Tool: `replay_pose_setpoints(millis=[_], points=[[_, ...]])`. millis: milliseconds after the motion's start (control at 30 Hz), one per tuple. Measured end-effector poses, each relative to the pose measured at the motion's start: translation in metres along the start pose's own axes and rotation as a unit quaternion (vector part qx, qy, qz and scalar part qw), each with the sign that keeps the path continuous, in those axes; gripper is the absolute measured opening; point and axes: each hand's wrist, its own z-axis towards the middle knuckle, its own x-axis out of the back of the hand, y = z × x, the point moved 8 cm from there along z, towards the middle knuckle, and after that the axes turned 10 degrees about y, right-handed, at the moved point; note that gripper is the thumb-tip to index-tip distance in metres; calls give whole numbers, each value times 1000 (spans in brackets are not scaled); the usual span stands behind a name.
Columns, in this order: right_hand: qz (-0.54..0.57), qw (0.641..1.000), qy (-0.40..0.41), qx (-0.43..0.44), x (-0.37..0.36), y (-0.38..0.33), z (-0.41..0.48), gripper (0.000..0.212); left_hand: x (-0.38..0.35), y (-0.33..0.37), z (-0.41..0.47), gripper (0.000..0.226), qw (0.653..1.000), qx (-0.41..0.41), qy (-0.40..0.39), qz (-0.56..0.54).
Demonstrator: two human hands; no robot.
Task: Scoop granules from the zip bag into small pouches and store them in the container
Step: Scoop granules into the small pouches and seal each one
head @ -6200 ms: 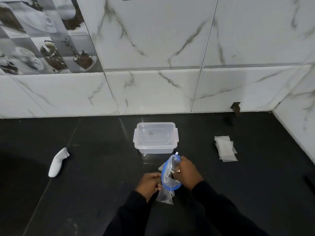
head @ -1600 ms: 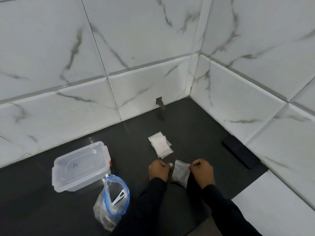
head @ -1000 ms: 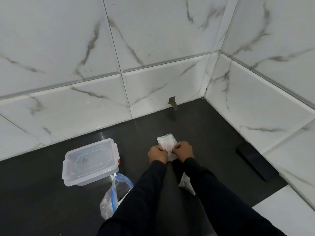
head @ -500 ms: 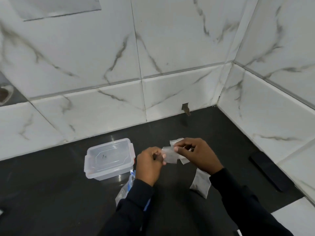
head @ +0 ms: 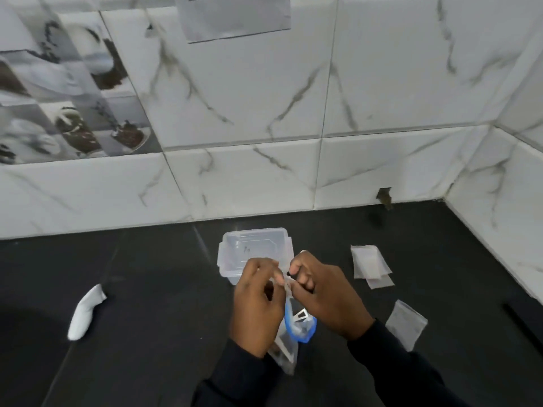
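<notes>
- Both hands meet low in the head view, each coming out of a black sleeve. The left hand (head: 258, 304) and the right hand (head: 324, 295) have curled fingers and pinch one small translucent pouch (head: 286, 282) between them near its upper edge.
- Fingers hide much of that pouch, and blur makes it impossible to tell whether its mouth is parted.
- Directly beneath the hands, a clear plastic zip bag with a blue rim (head: 298, 333) stands on the black stone counter (head: 147, 289) with its mouth gaping upward. As far as can be seen, neither hand touches it.
- A white plastic scoop (head: 301, 315) shows inside the bag's mouth.
- Just behind the hands sits a clear rectangular plastic container (head: 252, 245) with its lid on. The knuckles cover its near side.
- To the right of the container and apart from it, a loose stack of flat white pouches (head: 368, 261) lies on the counter.
- Nearer the camera, right of the right wrist, a single greyish pouch (head: 407, 326) lies by itself.
- Far to the left lies a white tapered object (head: 85, 312); what it is cannot be told.
- A slim dark object (head: 521, 318) lies near the right edge of the counter.
- White marble-veined wall tiles (head: 382, 83) back the counter and turn a corner at the right. Tiles printed with coffee cups (head: 58, 113) fill the upper left.
</notes>
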Motion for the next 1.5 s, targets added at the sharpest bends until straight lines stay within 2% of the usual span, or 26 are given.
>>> replay_pose_setpoints(millis=[100, 167, 233, 333, 367, 400, 433, 467, 533, 633, 700, 800, 967, 1100, 1233, 1300, 1367, 1500], points=[[7, 1000, -1, -7, -10, -5, 5, 21, 12, -9, -5, 26, 999, -27, -15, 44], [19, 1000, -18, -5, -16, -14, 9, 22, 19, -16, -4, 27, 999, -17, -14, 46], [30, 999, -28, -1, -18, -20, 11, 17, 27, -25, 0, 29, 999, 9, -13, 40], [52, 997, 38, -42, -9, -1, 19, 9, 40, -57, 6, 25, 995, 61, -43, 63], [24, 997, 54, -57, -7, 16, 20, 11, 42, -76, 5, 21, 990, 91, -69, 82], [-39, 996, 37, -72, -11, 38, 19, 14, 42, -97, 1, 13, 982, 126, -106, 95], [-114, 989, -14, -92, -20, 61, 17, 17, 39, -119, -7, 9, 969, 167, -155, 100], [-176, 972, -86, -131, -33, 87, 9, 19, 33, -139, -19, 17, 952, 206, -206, 95], [-190, 942, -194, -196, -57, 120, -7, 21, 21, -170, -47, 25, 917, 281, -275, 67], [-178, 916, -311, -180, -91, 123, -20, 23, 0, -196, -83, 14, 870, 390, -300, 12], [-206, 899, -353, -157, -107, 123, -23, 29, -16, -205, -100, 13, 839, 447, -310, -14], [-223, 895, -352, -156, -118, 130, -22, 29, -38, -203, -111, 20, 816, 478, -323, -48], [-207, 915, -297, -175, -118, 137, -21, 25, -53, -201, -116, 20, 809, 497, -308, -59], [-217, 927, -256, -165, -110, 140, -21, 20, -50, -203, -113, 12, 821, 497, -270, -77], [-211, 921, -291, -150, -114, 141, -28, 14, -49, -196, -95, 24, 846, 469, -227, -113], [-203, 922, -292, -154, -111, 139, -30, 22, -51, -189, -87, 27, 856, 451, -222, -124], [-184, 926, -277, -178, -106, 140, -30, 36, -51, -188, -86, 26, 856, 449, -225, -121], [-149, 937, -243, -204, -95, 146, -24, 25, -45, -197, -98, 17, 846, 474, -227, -92]])
